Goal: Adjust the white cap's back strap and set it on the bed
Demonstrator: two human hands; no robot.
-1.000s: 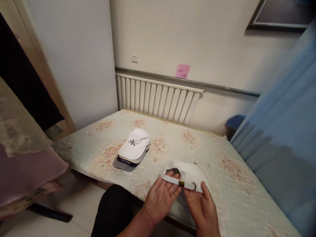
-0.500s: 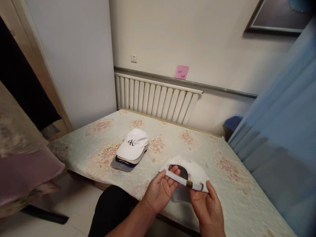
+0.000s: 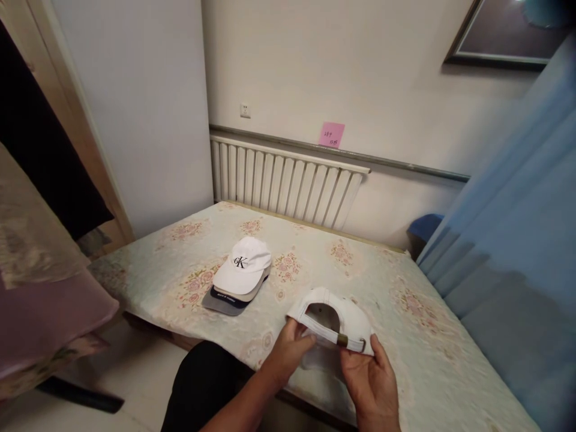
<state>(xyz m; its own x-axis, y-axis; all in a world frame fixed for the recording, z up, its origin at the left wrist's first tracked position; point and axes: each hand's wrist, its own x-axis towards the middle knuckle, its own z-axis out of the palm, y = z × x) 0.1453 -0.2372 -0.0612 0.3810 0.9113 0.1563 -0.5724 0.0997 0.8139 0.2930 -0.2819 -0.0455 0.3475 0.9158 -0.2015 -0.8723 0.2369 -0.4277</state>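
Between my two hands is a white baseball cap [image 3: 355,318], its back opening and strap with a brass-coloured buckle turned toward me. My left hand [image 3: 288,354] grips the cap's left lower edge, with the fingers partly hidden beneath it. At the right lower edge, my right hand [image 3: 371,372] holds the cap between thumb and fingers. To the left, a stack of caps [image 3: 240,270] lies on the flowered mattress [image 3: 315,258]. Its top cap is white with black letters, and beige, dark and grey brims show underneath.
Behind the mattress a white radiator [image 3: 288,180] runs along the wall, with a pink note [image 3: 332,135] above it. A blue curtain [image 3: 508,240] hangs at the right. Clothes [image 3: 45,240] hang at the left, and my knee [image 3: 207,384] is by the mattress edge.
My left hand has drawn its fingers out of the cap's back opening and now grips the left lower edge. The right hand still holds the cap and has shifted slightly left.
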